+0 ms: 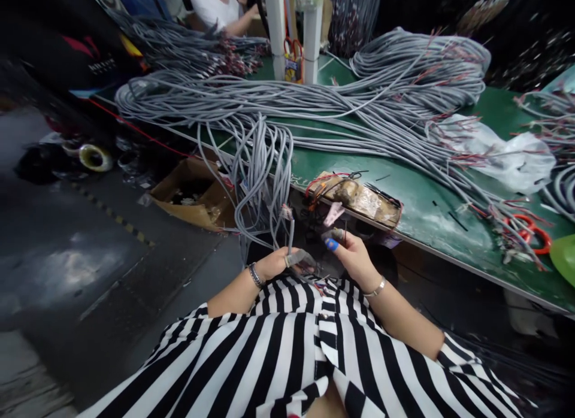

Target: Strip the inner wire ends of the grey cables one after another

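- Pinching a gray cable (291,233) just below the center of the frame, a worker's left hand (294,260) curls inward, its thumb in a gray covering; the cable stands nearly upright above it.
- The right hand (354,256), beside it to the right, has bent fingers and a blue wrap (331,244) on one digit; whether it grips anything cannot be told.
- Colored wire ends (320,286) show against the striped shirt (287,352), just below the hands.
- Gray cable bundles (251,97) stretch across the green desk (332,157), some drooping over its near edge at center.
- A tape-wrapped block (363,199) sits on that edge, right of center.
- Orange-handled scissors (539,241) lie at the right among wire ends.
- A cardboard box (179,209) stands left of center; another person (215,9) appears at upper left.
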Available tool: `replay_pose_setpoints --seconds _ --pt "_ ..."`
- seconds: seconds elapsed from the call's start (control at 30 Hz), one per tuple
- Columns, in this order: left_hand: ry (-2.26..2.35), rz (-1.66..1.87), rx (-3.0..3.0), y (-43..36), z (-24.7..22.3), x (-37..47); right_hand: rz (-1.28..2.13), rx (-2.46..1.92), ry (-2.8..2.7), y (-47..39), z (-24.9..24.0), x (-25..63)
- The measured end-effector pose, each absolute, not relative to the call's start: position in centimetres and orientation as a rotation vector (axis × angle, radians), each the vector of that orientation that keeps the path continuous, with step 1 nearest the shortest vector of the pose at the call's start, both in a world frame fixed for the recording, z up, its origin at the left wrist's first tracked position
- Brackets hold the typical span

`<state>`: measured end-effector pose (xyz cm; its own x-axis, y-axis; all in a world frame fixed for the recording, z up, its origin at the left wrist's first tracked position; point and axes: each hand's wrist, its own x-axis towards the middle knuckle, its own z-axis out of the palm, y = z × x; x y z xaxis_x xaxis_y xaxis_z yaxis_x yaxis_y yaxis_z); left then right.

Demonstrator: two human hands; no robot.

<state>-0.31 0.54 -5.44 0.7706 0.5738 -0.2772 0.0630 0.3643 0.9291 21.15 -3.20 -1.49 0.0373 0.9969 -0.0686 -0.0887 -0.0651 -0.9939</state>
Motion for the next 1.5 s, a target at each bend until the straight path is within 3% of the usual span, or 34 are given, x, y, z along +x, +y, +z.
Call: replay_pose_setpoints --seconds 0.27,0.4,0.53,0.97,1.03,1.27,1.37,1.5 --pt "0.601 0.351 1.349 0.1 -5.5 0.8 1.172 -1.259 -1.361 -2.4 -0.3 18.1" --pt "0.566 0.471 1.131 0.3 -3.7 0.6 1.309 -1.162 -1.283 -2.5 -0.9 18.3" --pt "0.595 0.364 1.055 0.8 -2.8 0.9 1.377 -1.084 -1.223 -2.9 -0.9 18.9" --pt "0.898 0.745 1.245 -0.5 -3.9 3.1 0.878 -1.291 -1.266 -4.2 -0.6 19.9" --pt "0.895 0.755 1.253 -0.6 -4.1 3.1 1.022 -1.215 -1.161 -3.9 -0.5 19.8" --pt "0.665 0.723 1.050 -0.5 -4.7 2.8 2.031 -0.738 -0.682 -2.8 -0.5 20.6" --pt "0.564 0.515 1.014 -0.1 -4.6 2.3 2.180 -0.756 -0.777 -2.9 -0.3 21.2" --pt "0.479 0.288 1.088 0.7 -4.1 1.6 2.117 -0.957 -0.946 -3.1 0.2 21.4"
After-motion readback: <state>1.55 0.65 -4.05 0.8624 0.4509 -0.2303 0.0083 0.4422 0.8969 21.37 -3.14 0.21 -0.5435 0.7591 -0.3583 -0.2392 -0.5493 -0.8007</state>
